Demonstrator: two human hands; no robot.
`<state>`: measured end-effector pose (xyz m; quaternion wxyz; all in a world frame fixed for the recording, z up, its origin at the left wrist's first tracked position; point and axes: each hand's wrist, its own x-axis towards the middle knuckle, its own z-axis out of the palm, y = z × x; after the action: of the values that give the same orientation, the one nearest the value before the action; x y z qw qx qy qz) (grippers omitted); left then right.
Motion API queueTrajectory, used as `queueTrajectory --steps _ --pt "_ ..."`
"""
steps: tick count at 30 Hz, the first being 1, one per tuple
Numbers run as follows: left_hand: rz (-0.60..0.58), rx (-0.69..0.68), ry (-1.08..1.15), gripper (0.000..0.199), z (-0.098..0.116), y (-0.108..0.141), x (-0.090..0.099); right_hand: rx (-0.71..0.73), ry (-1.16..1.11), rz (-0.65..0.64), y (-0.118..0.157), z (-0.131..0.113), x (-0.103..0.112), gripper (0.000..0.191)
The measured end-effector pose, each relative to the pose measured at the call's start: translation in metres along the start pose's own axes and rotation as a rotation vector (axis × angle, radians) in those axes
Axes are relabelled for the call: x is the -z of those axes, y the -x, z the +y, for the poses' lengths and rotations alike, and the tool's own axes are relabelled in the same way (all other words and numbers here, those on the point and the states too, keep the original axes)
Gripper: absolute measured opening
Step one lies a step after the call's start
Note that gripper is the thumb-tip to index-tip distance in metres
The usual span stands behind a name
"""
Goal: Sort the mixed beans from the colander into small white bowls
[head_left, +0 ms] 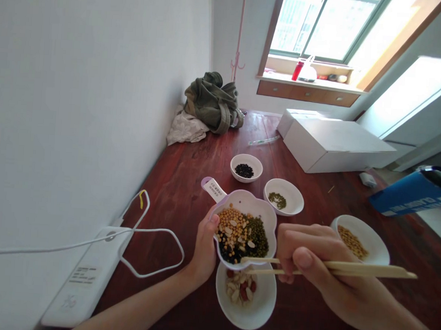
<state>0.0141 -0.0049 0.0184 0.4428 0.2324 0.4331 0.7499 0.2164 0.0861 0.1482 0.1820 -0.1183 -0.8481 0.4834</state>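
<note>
My left hand grips the left edge of a flower-shaped bowl with a lilac rim and a labelled handle. Mixed yellow beans, green mung beans, black beans and pale flat seeds fill it. Closed around a pair of wooden chopsticks is my right hand; one tip reaches the bowl's front edge by the black beans, the other passes just below it. Partly covered by the flower-shaped bowl, a white bowl holds pale seeds and red pieces.
Behind stand small bowls of black beans and mung beans; a bowl of yellow beans is at right. A power strip with a looping cable lies left. White boxes, a blue container and a green bag surround the table.
</note>
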Motion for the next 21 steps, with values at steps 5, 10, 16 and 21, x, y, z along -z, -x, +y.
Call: queueTrajectory --steps 5,10,16,21 --pt "0.026 -0.034 -0.037 0.059 0.001 -0.001 0.000 0.004 -0.038 -0.020 -0.007 0.007 -0.001 0.051" --pt "0.007 -0.049 -0.071 0.057 -0.001 -0.001 0.005 0.029 -0.051 0.041 -0.013 0.013 -0.003 0.052" --pt "0.011 -0.049 -0.064 0.055 0.000 0.000 0.003 0.013 -0.134 0.062 -0.015 0.018 -0.005 0.052" --pt "0.018 -0.056 -0.060 0.054 -0.001 0.000 0.004 0.033 -0.139 0.076 -0.013 0.013 -0.005 0.052"
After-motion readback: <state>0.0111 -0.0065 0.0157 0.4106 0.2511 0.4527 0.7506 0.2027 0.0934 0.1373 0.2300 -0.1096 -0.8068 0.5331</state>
